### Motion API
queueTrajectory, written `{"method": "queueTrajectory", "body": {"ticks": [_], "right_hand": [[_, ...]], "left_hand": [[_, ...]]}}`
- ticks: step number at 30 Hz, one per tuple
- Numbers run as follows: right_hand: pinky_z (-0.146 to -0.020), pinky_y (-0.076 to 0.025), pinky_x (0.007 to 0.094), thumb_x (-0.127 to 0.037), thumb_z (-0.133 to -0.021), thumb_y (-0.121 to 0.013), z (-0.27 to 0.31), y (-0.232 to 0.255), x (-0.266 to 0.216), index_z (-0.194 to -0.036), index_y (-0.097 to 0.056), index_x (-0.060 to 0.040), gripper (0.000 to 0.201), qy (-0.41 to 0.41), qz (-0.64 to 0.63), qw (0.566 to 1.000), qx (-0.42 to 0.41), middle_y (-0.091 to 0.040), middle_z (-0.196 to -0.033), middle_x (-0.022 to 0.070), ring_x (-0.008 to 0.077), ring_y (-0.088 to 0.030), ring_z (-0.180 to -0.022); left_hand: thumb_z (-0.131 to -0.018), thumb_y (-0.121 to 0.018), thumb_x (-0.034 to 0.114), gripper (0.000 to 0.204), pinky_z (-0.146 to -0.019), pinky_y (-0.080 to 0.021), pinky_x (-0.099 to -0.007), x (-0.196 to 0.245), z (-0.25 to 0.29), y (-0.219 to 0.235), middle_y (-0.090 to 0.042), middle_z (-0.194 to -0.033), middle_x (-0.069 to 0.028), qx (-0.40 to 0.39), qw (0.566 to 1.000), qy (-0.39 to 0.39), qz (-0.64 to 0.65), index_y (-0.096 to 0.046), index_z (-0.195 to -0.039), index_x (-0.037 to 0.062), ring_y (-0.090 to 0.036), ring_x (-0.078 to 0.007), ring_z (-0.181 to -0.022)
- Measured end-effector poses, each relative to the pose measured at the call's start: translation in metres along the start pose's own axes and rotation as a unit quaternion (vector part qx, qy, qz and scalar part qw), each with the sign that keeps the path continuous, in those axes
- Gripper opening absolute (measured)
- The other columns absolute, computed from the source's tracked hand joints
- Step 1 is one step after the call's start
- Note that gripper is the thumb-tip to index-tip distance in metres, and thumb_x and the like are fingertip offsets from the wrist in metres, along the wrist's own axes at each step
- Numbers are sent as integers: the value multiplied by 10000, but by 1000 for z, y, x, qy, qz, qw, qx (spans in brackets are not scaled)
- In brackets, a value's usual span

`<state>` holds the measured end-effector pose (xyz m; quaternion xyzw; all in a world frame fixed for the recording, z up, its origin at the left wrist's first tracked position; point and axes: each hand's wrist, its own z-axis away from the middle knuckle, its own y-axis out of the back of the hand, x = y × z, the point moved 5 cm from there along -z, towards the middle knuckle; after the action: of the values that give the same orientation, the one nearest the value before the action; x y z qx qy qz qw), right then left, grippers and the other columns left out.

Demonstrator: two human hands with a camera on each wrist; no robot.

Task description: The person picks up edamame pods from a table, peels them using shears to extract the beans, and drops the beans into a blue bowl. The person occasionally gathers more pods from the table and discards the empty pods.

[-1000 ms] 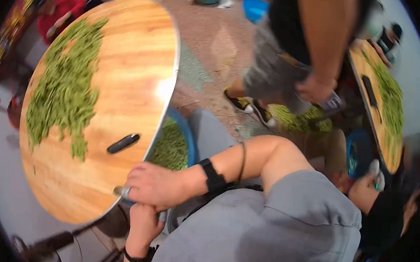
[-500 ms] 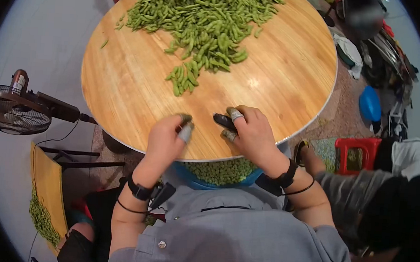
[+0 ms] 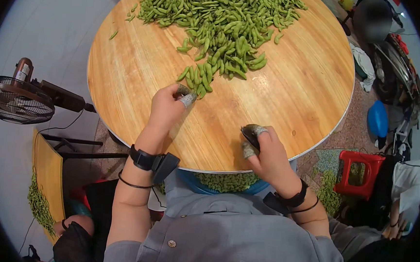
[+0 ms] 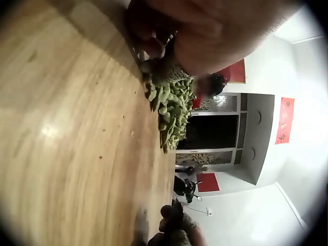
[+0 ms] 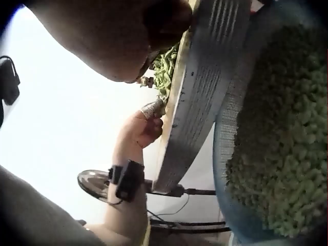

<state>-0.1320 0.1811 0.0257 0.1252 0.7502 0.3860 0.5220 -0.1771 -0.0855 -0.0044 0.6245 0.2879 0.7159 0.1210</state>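
Green edamame pods (image 3: 227, 25) are heaped across the far part of a round wooden table (image 3: 140, 87), with a narrow tail toward me. My left hand (image 3: 168, 103) is at the tail's near end, pinching a pod between thumb and finger, both in grey-green coverings. In the left wrist view its fingertips overlap the pods (image 4: 171, 110). Over the table's near edge, my right hand (image 3: 272, 155) grips a small black tool (image 3: 250, 136) between covered thumb and fingers; the hand hides most of it. Below that edge, shelled beans (image 5: 287, 154) fill a blue basin (image 3: 184, 180).
A fan (image 3: 20, 98) stands left of the table. Behind it to the lower left, another table (image 3: 52, 164) bears more pods, beside a seated person. On the right are a red stool (image 3: 360, 173), a blue basin (image 3: 378, 118) and pods on the floor (image 3: 329, 195).
My head view has swung from the side to face the table. The black tool, first lying on the tabletop, is now in my right hand. My left hand has moved forward to the pods.
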Motion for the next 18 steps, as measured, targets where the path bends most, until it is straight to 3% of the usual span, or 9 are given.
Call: {"method": "queueTrajectory", "body": {"ticks": [2,4,5,7,8,13,16,17,18], "right_hand": [[-754,-475,399,-142,-825,-605,4,0,-3,-1088,-531,11,313,38,-63,997,-6,-539,-953,201,371,-569,-852],[-767,-470,302,-139,-869,-591,11,-6,-2,-1126,-538,9,302,5,-200,978,-53,-588,-957,148,229,-589,-824],[-767,-470,302,-139,-869,-591,12,-6,-4,-1126,-538,9,302,0,-199,979,-54,-588,-957,148,229,-589,-824],[-800,-465,365,-147,-873,-548,13,-12,-11,-1123,-533,3,291,-18,-257,961,-102,-586,-985,204,349,-581,-921],[-761,-478,345,-159,-866,-573,14,-15,-11,-1114,-537,4,298,21,-249,964,-89,-601,-944,178,306,-605,-852],[-653,-476,304,-173,-841,-616,23,-30,-11,-1057,-564,3,283,-15,-365,929,-58,-607,-822,125,216,-602,-712],[-615,-468,310,-162,-825,-616,26,-18,-16,-1020,-576,-2,255,2,-338,939,-53,-602,-787,130,213,-599,-677],[-613,-467,324,-146,-816,-606,27,-16,-17,-1005,-581,-5,238,-7,-281,956,-81,-602,-792,146,239,-607,-685],[-613,-467,324,-146,-816,-606,28,-14,-16,-1005,-581,-5,238,-9,-279,957,-81,-602,-792,146,239,-607,-685]], "left_hand": [[-835,-645,135,138,-526,-462,-285,4,19,-1,-665,-772,-83,-18,994,23,105,-623,-894,13,-640,-189,-653],[-872,-614,109,98,-517,-462,-229,22,50,-7,-665,-810,-59,-70,940,103,318,-614,-926,27,-642,-141,-660],[-872,-614,109,98,-517,-462,-229,29,61,-9,-665,-810,-59,-73,939,106,319,-614,-926,27,-642,-141,-660],[-882,-607,111,114,-535,-488,-237,41,84,-18,-665,-829,-75,-131,893,129,411,-599,-963,30,-646,-158,-651],[-882,-605,98,126,-538,-492,-237,45,94,-22,-663,-829,-76,-150,889,124,414,-588,-982,23,-650,-158,-664],[-888,-596,77,121,-540,-492,-237,53,130,-42,-660,-835,-77,-220,866,91,439,-580,-996,24,-649,-148,-685],[-860,-625,74,143,-552,-485,-252,62,141,-38,-648,-825,-77,-205,897,87,381,-587,-989,27,-647,-156,-698],[-843,-638,99,164,-556,-482,-267,75,141,-28,-644,-836,-83,-124,976,-44,176,-588,-982,27,-646,-168,-708],[-827,-651,123,188,-559,-478,-283,89,145,-20,-641,-848,-89,-34,984,-171,-41,-588,-976,28,-645,-180,-717]]}}
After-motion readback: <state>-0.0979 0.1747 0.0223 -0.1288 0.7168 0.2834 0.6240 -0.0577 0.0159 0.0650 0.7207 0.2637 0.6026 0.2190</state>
